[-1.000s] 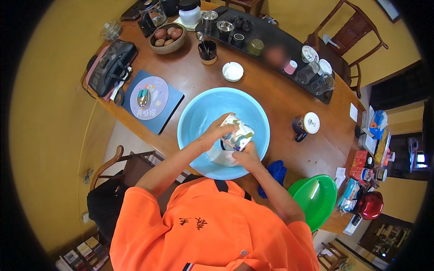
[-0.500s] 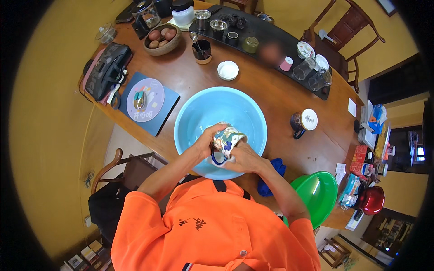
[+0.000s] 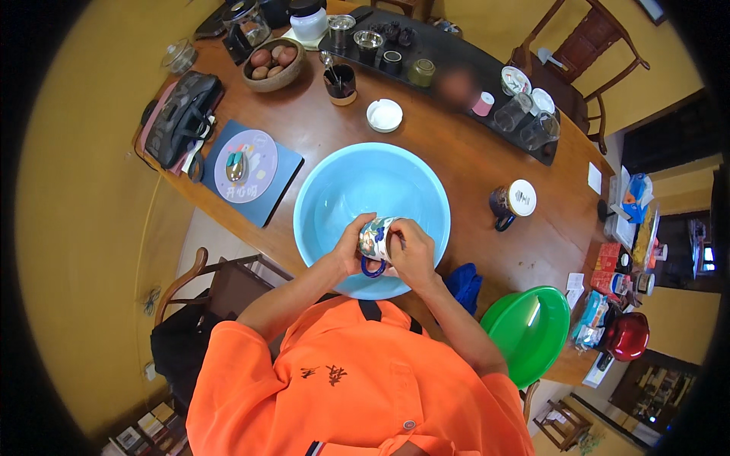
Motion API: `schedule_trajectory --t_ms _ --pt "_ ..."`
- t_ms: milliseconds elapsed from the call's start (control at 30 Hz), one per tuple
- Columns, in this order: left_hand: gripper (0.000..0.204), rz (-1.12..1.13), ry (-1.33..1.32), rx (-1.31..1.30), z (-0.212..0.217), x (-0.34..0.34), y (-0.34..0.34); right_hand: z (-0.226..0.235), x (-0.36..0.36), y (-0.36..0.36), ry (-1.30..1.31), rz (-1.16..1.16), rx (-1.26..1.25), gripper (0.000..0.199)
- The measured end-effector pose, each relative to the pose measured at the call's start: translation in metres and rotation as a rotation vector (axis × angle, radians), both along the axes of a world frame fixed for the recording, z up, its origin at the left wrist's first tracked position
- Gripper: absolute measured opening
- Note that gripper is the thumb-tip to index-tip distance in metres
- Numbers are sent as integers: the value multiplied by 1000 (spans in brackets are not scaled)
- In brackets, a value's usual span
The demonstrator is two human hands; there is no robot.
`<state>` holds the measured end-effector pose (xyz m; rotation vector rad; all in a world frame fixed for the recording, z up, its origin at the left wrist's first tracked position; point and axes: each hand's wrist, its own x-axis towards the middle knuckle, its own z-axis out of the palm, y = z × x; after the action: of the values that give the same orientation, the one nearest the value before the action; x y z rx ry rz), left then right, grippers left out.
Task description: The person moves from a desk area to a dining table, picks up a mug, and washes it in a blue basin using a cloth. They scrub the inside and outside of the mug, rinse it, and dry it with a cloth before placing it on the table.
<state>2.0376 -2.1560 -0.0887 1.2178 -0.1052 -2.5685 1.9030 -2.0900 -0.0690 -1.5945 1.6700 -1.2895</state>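
Observation:
A white mug (image 3: 373,239) with a colourful floral pattern and a dark blue handle is held tilted over the light blue basin (image 3: 309,171). My left hand (image 3: 350,245) grips its left side, fingers wrapped round the body. At the mug's right end, my right hand (image 3: 413,254) is closed on the rim, its fingertips partly hidden by the mug. Water lies in the basin below both hands. Right of the basin, a dark mug with its pale base upward (image 3: 522,198) stands on the wooden table (image 3: 468,182).
A green basin (image 3: 528,334) and a blue cloth (image 3: 462,287) are at the near right. Beyond the blue basin sits a white ashtray-like dish (image 3: 384,115). A long black tray (image 3: 471,106) holds cups and glasses. Left are a blue mat (image 3: 280,182) and a dark bag (image 3: 181,118).
My right hand has drawn back from inside the mug to its rim, fingers now bent there. The mug has turned slightly, its handle pointing toward me. My left hand keeps its hold.

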Motion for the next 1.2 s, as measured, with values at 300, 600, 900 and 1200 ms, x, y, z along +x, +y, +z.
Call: schedule_trajectory --t_ms 300,600,900,1200 --pt "36 -177 -66 -88 -18 0 3 22 -19 10 78 636 423 16" --pt "38 -175 -198 -257 -16 -1 -11 5 -13 20 855 704 178 41" --pt "39 -204 -179 -230 -16 1 -11 -7 -11 8 73 729 532 43" --pt "40 -226 -184 -295 -12 2 -25 -11 -9 15 -413 637 590 53"
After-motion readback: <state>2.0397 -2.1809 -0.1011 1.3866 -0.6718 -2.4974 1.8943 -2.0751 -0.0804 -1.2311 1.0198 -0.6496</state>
